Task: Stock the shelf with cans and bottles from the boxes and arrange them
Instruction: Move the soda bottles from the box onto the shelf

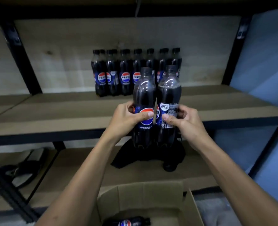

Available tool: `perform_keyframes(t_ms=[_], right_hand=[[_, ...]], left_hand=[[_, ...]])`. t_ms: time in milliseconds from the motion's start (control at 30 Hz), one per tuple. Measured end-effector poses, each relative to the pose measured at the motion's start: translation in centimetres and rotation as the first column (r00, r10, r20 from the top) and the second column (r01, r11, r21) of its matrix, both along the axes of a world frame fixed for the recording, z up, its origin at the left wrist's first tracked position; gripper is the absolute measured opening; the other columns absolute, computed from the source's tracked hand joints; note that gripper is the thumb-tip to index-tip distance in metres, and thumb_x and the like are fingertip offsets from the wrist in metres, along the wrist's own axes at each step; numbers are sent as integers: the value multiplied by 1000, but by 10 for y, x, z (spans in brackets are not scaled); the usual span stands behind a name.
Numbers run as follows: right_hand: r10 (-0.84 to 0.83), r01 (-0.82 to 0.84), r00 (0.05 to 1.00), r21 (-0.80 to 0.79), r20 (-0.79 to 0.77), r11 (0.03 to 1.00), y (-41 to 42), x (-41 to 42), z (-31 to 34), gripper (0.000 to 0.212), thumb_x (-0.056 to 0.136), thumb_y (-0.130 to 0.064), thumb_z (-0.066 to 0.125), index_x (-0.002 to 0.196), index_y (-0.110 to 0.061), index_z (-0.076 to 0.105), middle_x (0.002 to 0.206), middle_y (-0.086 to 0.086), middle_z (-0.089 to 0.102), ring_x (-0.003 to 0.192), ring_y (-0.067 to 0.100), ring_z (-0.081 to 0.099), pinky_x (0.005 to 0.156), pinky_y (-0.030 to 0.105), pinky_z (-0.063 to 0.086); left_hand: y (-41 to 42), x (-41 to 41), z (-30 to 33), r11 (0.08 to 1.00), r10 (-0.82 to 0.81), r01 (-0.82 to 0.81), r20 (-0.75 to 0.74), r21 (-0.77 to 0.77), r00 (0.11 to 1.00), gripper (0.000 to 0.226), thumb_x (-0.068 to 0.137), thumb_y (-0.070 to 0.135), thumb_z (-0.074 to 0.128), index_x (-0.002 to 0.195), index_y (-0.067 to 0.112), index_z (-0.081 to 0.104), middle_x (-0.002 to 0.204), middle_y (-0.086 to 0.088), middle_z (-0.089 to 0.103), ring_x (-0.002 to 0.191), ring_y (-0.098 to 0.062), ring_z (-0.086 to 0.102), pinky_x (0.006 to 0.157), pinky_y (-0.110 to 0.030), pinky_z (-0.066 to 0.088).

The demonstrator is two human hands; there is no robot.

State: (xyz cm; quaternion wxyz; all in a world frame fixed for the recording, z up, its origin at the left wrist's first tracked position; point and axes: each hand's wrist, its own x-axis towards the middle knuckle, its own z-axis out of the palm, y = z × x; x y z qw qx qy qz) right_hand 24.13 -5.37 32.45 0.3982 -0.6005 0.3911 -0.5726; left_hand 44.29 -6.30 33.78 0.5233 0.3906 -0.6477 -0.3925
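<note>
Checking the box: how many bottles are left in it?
1 visible: a bottle lying on its side in the cardboard box; the frame edge may hide others.

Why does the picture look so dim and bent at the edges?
Head view: dim light, dark corners; the wide lens bows the shelf edge and posts; glare streaks the two held bottles; the box and back row look soft.

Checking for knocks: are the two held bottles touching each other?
Apart. The head view shows a thin strip of shelf between the left bottle and the right bottle.
</note>
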Motion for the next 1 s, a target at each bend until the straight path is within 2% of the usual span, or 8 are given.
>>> perform_keyframes(t_ms=[167,300,533,633,700,767,867,1000], right_hand=[[-101,95,993,-91,-54,991,-35,-14,29,29,79,1,77,104,-13,69,87,-8,75,81,0,69,71,14,52],[-160,152,984,-90,-81,984,-62,-30,26,32,79,5,75,102,-15,67,89,-11,73,78,-5,68,69,11,50],[-229,220,966,-81,-120,972,-115,-75,22,33,83,5,71,113,-6,64,97,-3,72,80,-6,68,69,10,50],[-281,272,948,-83,-148,959,-143,-95,19,37,84,2,72,118,-6,63,104,2,73,90,4,70,77,15,54],[-349,336,922,-101,-167,937,-167,-109,15,38,80,-7,78,115,-13,65,103,3,72,94,14,70,84,24,57],[-422,402,883,-136,-205,906,-199,-127,3,47,70,-38,83,113,-26,67,109,9,68,95,19,70,89,40,57],[-523,501,812,-149,-258,852,-256,-159,-21,64,58,-69,73,113,-38,64,106,0,69,93,16,69,86,41,57],[-628,598,731,-193,-266,778,-256,-156,-3,44,77,-39,78,117,-24,67,100,-2,73,91,15,69,82,28,54]], left_hand=[[-47,-27,27,993,70,-70,-4,-98,998,45,69,26,88,109,16,69,103,1,75,99,-16,71,91,-42,56],[-85,-53,18,993,83,-85,-27,-78,996,53,67,28,89,114,16,67,106,3,74,101,-13,70,94,-43,55],[-148,-109,6,987,117,-118,-12,-108,993,50,74,24,83,118,19,60,102,10,72,94,-1,68,89,-27,53],[-176,-135,1,988,108,-96,101,-117,989,63,81,22,77,136,19,47,117,6,67,106,-10,64,95,-26,48],[-194,-150,1,986,137,-110,230,-124,964,68,85,20,73,142,16,37,121,2,64,106,-11,60,92,-21,43],[-215,-163,0,979,186,-142,344,-149,920,68,85,28,74,140,14,38,119,-2,66,105,-17,61,90,-25,46],[-245,-183,-3,962,262,-200,425,-186,867,58,81,40,75,128,17,49,115,-4,68,107,-26,63,93,-38,50],[-276,-215,-9,922,388,-335,418,-197,822,49,83,41,74,118,10,57,114,-11,66,109,-32,61,89,-37,49]])
